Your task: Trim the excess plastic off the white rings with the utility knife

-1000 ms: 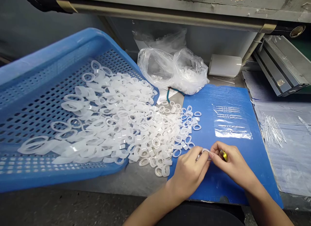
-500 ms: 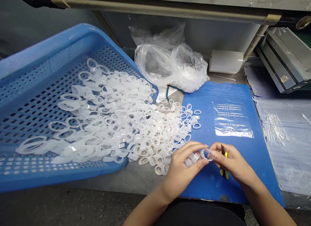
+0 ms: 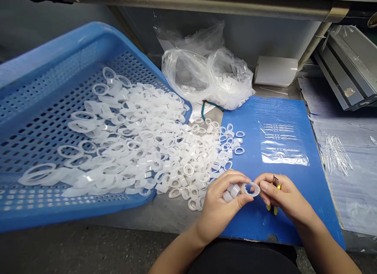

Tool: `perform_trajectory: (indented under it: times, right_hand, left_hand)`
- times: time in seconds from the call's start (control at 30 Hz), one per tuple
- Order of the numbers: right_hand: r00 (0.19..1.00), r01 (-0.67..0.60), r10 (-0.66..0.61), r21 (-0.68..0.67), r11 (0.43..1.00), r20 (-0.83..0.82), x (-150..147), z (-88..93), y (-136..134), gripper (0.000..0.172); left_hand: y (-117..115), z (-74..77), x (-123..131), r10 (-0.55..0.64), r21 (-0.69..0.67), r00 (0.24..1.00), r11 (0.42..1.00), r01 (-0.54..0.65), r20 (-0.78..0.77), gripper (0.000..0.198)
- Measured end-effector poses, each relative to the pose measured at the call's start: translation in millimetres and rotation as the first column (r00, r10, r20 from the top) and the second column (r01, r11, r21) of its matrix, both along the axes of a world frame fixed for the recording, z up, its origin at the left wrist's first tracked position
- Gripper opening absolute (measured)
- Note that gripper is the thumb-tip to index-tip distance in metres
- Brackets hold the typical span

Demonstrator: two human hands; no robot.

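Observation:
My left hand (image 3: pixel 225 199) pinches a translucent white plastic ring (image 3: pixel 251 189) between thumb and fingertips. Several more rings (image 3: pixel 231 192) are tucked in its palm. Close to the ring's right side is my right hand (image 3: pixel 279 193), closed around a yellow and black utility knife (image 3: pixel 275 195); its blade end points up past the fingers. Just left of my hands spreads a large pile of similar rings (image 3: pixel 188 152), spilling from a tipped blue basket (image 3: pixel 97 34) onto the table and the edge of a blue plastic sheet (image 3: pixel 250 125).
Behind the pile is a clear plastic bag (image 3: pixel 206 77) with rings inside. A white roll (image 3: pixel 276 71) lies at the back. Clear film (image 3: pixel 284 144) rests on the blue sheet. Thin clear strips (image 3: pixel 337 154) and a metal box (image 3: pixel 347 70) are at the right.
My right fingers have drawn slightly away from the ring, which now shows more fully in my left fingertips. The knife stays in my right hand. The view has shifted a little.

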State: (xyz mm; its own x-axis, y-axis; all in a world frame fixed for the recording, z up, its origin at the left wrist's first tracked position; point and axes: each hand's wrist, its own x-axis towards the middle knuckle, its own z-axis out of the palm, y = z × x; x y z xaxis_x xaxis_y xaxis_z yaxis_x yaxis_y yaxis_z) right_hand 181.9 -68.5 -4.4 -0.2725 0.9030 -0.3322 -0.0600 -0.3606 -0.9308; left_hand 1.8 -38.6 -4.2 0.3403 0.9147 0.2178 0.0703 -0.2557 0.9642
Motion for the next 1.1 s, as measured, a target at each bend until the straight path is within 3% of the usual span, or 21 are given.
perform_trajectory:
  times: [0.57,0.77,0.87,0.93,0.97,1.03,1.1]
  right_hand:
    - [0.998,0.044,-0.046,0.057,0.997,0.038,0,4.0,0,0.04]
    - [0.994,0.056,-0.064,0.089,0.994,0.086,-2,7.9,-1,0.042]
    - [0.968,0.033,-0.081,0.204,0.979,0.236,1,8.0,-3,0.036]
    - [0.899,0.035,-0.168,0.318,0.947,0.403,5,6.4,-5,0.03]
    - [0.85,0.032,-0.22,0.37,0.928,0.478,6,5.2,-5,0.027]
    - [0.771,0.006,-0.277,0.428,0.904,0.574,9,2.5,-7,0.022]
    - [0.76,-0.037,-0.254,0.429,0.902,0.599,9,1.0,-9,0.02]
  left_hand:
    - [-4,-5.6,2,0.066,0.211,0.997,0.976,-0.058,-0.03,0.015]
    - [-6,-10.8,3,0.012,0.306,0.988,0.951,0.037,-0.155,0.019]
    - [-4,-10.6,5,-0.083,0.158,0.986,0.982,0.105,-0.144,0.02]
    - [0,-10.6,4,-0.15,-0.09,0.987,0.986,0.144,-0.064,0.023]
    - [4,-10.7,4,-0.178,-0.249,0.984,0.952,0.178,0.023,0.026]
    - [12,-10.4,2,-0.171,-0.523,0.946,0.798,0.298,0.277,0.035]
    - [19,-8.4,1,-0.08,-0.624,0.864,0.66,0.419,0.496,0.042]
